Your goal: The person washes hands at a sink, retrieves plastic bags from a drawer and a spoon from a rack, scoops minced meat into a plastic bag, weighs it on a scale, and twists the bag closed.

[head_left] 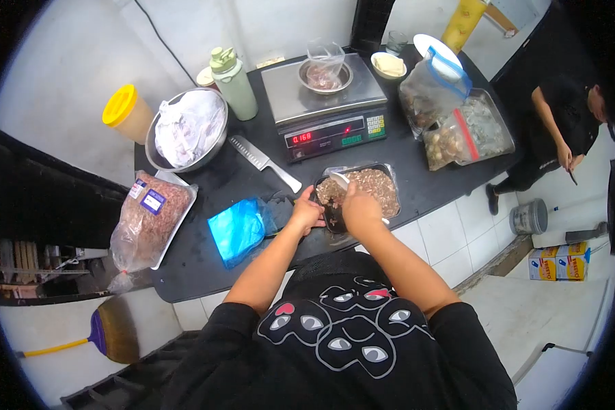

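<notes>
A black plastic tray (398, 208) of ground meat (374, 186) lies near the front edge of the dark table. My left hand (308, 213) grips the tray's left rim, with the fingertips at its upper left corner. My right hand (361, 210) is over the tray, closed around a white spoon (339, 180) whose tip rests in the meat. Part of the handle is hidden by the fingers. Left of the tray are a blue plastic packet (236, 231) and a large knife (266, 164) with a white handle.
Behind the tray stands a digital scale (331, 130) bearing a metal bowl (349, 76). At left are a bagged meat pack (150, 212), a steel bowl (220, 140) and a green bottle (236, 85). Bagged food (451, 140) fills a tray at right. Another person (560, 130) stands beyond.
</notes>
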`<state>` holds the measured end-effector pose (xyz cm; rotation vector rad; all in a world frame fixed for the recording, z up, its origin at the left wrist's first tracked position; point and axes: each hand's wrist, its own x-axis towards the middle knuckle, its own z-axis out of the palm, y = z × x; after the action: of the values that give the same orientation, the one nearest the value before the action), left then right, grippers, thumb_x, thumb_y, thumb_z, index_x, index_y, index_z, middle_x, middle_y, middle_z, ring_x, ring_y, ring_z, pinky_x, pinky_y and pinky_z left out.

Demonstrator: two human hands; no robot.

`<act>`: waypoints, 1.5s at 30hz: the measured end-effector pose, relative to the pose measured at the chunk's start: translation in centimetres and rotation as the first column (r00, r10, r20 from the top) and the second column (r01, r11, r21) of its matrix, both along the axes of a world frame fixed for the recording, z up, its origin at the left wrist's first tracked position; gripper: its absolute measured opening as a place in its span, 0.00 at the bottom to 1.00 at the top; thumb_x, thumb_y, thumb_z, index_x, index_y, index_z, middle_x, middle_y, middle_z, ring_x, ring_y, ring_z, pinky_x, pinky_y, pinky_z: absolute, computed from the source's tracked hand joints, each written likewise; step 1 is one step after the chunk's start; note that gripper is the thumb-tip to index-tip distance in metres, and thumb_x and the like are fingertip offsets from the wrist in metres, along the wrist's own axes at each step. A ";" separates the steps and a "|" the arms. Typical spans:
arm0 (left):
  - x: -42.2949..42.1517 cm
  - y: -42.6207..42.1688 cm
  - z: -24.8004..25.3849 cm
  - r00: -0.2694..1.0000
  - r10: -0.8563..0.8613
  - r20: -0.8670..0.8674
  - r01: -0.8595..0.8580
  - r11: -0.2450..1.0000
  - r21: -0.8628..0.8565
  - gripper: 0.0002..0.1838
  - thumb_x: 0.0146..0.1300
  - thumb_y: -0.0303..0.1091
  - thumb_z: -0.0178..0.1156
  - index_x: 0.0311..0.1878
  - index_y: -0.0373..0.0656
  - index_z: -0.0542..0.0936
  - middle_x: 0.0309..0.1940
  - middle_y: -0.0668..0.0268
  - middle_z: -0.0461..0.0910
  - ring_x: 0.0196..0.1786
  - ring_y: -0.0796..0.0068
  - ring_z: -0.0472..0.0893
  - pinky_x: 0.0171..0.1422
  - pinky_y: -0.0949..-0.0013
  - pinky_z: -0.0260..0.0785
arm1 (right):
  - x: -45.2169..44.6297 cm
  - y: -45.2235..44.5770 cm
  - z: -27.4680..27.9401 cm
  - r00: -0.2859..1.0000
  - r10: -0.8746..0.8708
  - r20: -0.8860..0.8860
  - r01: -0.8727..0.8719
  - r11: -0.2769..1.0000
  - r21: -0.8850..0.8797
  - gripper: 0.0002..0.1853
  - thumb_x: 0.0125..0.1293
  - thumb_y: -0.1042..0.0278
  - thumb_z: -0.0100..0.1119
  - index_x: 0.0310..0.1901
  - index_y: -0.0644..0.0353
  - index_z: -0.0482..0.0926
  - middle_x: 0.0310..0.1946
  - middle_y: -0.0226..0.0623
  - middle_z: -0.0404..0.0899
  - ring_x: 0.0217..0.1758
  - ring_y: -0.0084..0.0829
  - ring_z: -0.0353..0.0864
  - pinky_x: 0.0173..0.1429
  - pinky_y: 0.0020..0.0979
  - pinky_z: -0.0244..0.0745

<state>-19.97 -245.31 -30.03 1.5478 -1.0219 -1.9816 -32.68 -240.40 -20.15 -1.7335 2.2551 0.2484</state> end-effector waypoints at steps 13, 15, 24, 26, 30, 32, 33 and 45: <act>-0.3 1.7 -0.3 0.994 0.048 -0.093 -0.045 0.998 0.035 0.44 0.56 0.17 0.55 0.71 0.55 0.45 0.30 0.69 0.67 0.27 0.76 0.71 0.30 0.63 0.76 | 0.5 4.0 -2.8 0.978 -0.195 0.076 0.194 0.981 0.019 0.33 0.63 0.70 0.43 0.68 0.64 0.45 0.40 0.54 0.75 0.39 0.46 0.81 0.41 0.39 0.78; -0.3 1.8 -0.7 0.995 0.044 -0.092 -0.043 0.999 0.011 0.44 0.56 0.17 0.54 0.71 0.54 0.44 0.31 0.68 0.67 0.27 0.75 0.71 0.30 0.63 0.76 | 1.0 3.9 -3.2 0.978 -0.190 0.088 0.189 0.982 0.015 0.34 0.63 0.71 0.43 0.68 0.65 0.43 0.38 0.54 0.76 0.39 0.45 0.82 0.41 0.39 0.78; 0.1 1.5 -1.7 0.996 -0.032 -0.084 0.023 0.994 -0.106 0.47 0.54 0.15 0.56 0.71 0.49 0.42 0.29 0.67 0.68 0.26 0.75 0.74 0.28 0.70 0.77 | 1.2 3.3 -4.4 0.959 -0.195 0.204 0.201 0.980 -0.009 0.35 0.62 0.70 0.46 0.67 0.71 0.42 0.41 0.58 0.75 0.41 0.50 0.80 0.45 0.40 0.76; 0.2 1.4 -1.9 0.996 -0.017 -0.091 0.006 0.992 -0.126 0.46 0.53 0.14 0.57 0.71 0.49 0.44 0.28 0.66 0.69 0.26 0.76 0.74 0.28 0.71 0.76 | 0.8 3.7 -3.9 0.935 -0.197 0.295 0.212 0.977 -0.021 0.36 0.61 0.71 0.47 0.67 0.71 0.42 0.42 0.60 0.75 0.43 0.52 0.79 0.47 0.41 0.75; 0.4 2.0 -1.1 0.995 0.021 -0.102 -0.041 0.979 -0.198 0.45 0.51 0.14 0.59 0.70 0.47 0.50 0.27 0.65 0.71 0.25 0.76 0.75 0.27 0.72 0.76 | 0.0 4.7 -7.3 0.893 -0.120 0.434 0.229 0.951 -0.209 0.32 0.56 0.77 0.45 0.64 0.74 0.51 0.38 0.66 0.74 0.41 0.58 0.77 0.48 0.44 0.72; 0.5 2.1 -0.9 0.998 0.007 -0.059 -0.020 0.974 -0.227 0.42 0.50 0.15 0.61 0.68 0.47 0.54 0.30 0.64 0.72 0.25 0.77 0.75 0.28 0.73 0.75 | -0.3 4.9 -8.2 0.876 -0.138 0.462 0.267 0.936 -0.227 0.30 0.55 0.76 0.47 0.62 0.73 0.57 0.38 0.66 0.74 0.43 0.58 0.76 0.49 0.44 0.71; 0.6 2.0 -0.9 0.999 0.002 -0.036 -0.011 0.970 -0.242 0.41 0.49 0.16 0.61 0.67 0.46 0.56 0.32 0.63 0.72 0.25 0.78 0.74 0.28 0.73 0.74 | -0.5 4.7 -8.2 0.866 -0.145 0.478 0.286 0.929 -0.237 0.29 0.54 0.76 0.48 0.61 0.72 0.60 0.38 0.65 0.74 0.43 0.57 0.76 0.49 0.44 0.71; 0.0 0.3 5.1 0.718 -0.091 0.690 0.669 0.366 -0.647 0.24 0.52 0.24 0.55 0.54 0.55 0.76 0.47 0.67 0.76 0.50 0.61 0.70 0.55 0.56 0.60 | -6.4 3.7 -7.8 0.530 -0.241 0.813 0.316 0.946 0.075 0.21 0.58 0.78 0.46 0.55 0.62 0.73 0.27 0.37 0.80 0.21 0.22 0.76 0.21 0.25 0.69</act>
<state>-19.97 -245.05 -24.97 1.2455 -2.4013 -0.7401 -39.11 -236.74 -27.91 -1.0911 1.7552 -0.6230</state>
